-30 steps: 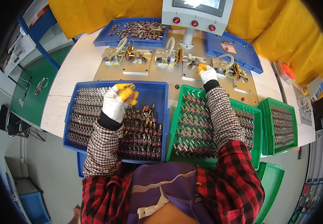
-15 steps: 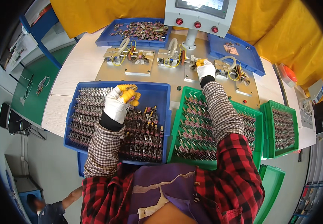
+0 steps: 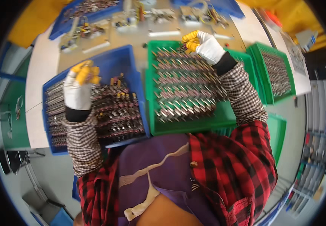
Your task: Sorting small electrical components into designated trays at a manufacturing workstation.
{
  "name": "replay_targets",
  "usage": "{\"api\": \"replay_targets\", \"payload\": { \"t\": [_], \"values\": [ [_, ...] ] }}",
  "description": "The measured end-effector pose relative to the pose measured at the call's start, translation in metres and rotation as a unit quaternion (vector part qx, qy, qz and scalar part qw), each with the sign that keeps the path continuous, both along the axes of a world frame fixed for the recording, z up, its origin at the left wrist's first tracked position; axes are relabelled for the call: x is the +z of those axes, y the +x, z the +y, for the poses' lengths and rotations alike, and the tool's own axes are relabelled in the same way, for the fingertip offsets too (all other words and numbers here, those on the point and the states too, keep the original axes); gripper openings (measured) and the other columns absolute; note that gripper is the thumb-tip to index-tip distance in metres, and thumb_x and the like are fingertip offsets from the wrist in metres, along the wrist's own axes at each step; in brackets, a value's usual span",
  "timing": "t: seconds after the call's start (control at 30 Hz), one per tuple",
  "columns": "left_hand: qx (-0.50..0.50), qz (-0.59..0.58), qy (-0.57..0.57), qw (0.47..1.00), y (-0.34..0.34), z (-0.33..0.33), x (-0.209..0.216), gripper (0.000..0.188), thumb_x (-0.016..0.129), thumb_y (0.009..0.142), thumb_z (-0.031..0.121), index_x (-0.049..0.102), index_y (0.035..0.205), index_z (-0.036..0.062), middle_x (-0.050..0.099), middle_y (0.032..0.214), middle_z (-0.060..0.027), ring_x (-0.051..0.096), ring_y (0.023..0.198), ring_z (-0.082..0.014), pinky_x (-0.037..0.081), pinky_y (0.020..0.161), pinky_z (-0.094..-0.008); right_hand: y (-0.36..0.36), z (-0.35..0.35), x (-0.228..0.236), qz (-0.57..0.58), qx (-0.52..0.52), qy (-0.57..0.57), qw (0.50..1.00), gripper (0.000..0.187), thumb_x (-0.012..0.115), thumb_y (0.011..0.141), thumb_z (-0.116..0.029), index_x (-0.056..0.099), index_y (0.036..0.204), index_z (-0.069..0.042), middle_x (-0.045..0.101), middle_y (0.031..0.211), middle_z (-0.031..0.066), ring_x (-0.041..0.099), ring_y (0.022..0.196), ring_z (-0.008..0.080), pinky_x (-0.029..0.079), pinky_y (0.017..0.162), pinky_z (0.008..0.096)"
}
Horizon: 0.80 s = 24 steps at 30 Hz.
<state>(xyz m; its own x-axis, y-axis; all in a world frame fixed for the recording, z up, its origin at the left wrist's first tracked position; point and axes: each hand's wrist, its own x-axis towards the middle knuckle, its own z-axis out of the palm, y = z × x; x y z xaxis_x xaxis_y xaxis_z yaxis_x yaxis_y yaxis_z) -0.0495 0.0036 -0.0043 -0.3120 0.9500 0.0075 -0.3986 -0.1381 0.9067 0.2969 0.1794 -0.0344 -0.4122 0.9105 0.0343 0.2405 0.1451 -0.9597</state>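
Observation:
Both my hands wear white gloves with yellow fingertips. My right hand (image 3: 204, 45) is over the far edge of a green tray (image 3: 150, 113), its fingers pinched on a small metal part (image 3: 183, 48). That tray holds rows of slanted parts with metal pins and pinkish bodies (image 3: 185, 81). Above a blue tray (image 3: 127, 56) my left hand (image 3: 81, 83) is raised with its fingers curled together; what they hold, if anything, is too blurred to make out. Under and beside it lie rows of small metal parts (image 3: 114, 113), a few with yellow pieces.
Fixtures with hoses and yellow wires (image 3: 204, 17) stand on the metal plate beyond the trays. Behind them are a blue tray of loose parts (image 3: 91, 9) and another blue tray (image 3: 223, 7). A second filled green tray (image 3: 291, 88) sits at the right.
My right hand has come back from the middle fixture to the green tray's far edge, holding a small part. My left hand stays raised over the blue tray. The whole view has shifted.

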Motion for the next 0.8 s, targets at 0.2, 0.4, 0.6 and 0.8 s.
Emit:
{"api": "replay_targets", "payload": {
  "t": [0.2,0.4,0.6,0.8],
  "values": [
    [-0.013,0.002,0.027,1.000,0.008,0.006,-0.004,0.016,0.059,0.080,0.005,0.058,0.096,0.0007,0.061,0.090,-0.0108,0.060,0.076,-0.0204,0.048,0.055,-0.0246,0.070,-0.111,0.033,-0.025,-0.084,-0.024,0.996,0.015,0.059,0.075,0.002,0.062,0.089,-0.001,0.062,0.073,0.0060,0.053,0.058,0.0087,0.044,0.051,0.0176],
    [-0.036,0.015,0.029,0.999,0.005,0.002,-0.008,0.017,0.059,0.080,0.006,0.058,0.097,0.0004,0.061,0.091,-0.0107,0.060,0.079,-0.0210,0.049,0.056,-0.0254,0.109,-0.180,0.009,-0.116,-0.224,-0.028,0.967,0.014,0.058,0.073,0.004,0.063,0.086,0.001,0.063,0.073,0.0061,0.054,0.057,0.0101,0.042,0.049,0.0176],
    [-0.034,0.011,0.021,0.999,0.010,0.007,-0.014,0.019,0.060,0.080,0.007,0.058,0.097,-0.0001,0.061,0.091,-0.0108,0.060,0.079,-0.0221,0.048,0.055,-0.0259,0.092,-0.194,0.006,-0.235,-0.190,-0.062,0.951,0.017,0.059,0.072,0.002,0.063,0.088,0.001,0.063,0.071,0.0063,0.052,0.055,0.0099,0.041,0.049,0.0188],
    [-0.096,0.025,0.046,0.994,0.018,0.003,-0.006,0.020,0.060,0.077,0.004,0.058,0.096,0.0003,0.062,0.082,-0.0138,0.056,0.060,-0.0197,0.044,0.051,-0.0216,0.080,-0.195,0.005,-0.228,-0.225,-0.005,0.947,0.018,0.061,0.071,0.000,0.063,0.088,0.000,0.063,0.070,0.0076,0.052,0.052,0.0134,0.042,0.049,0.0215]
  ]
}}
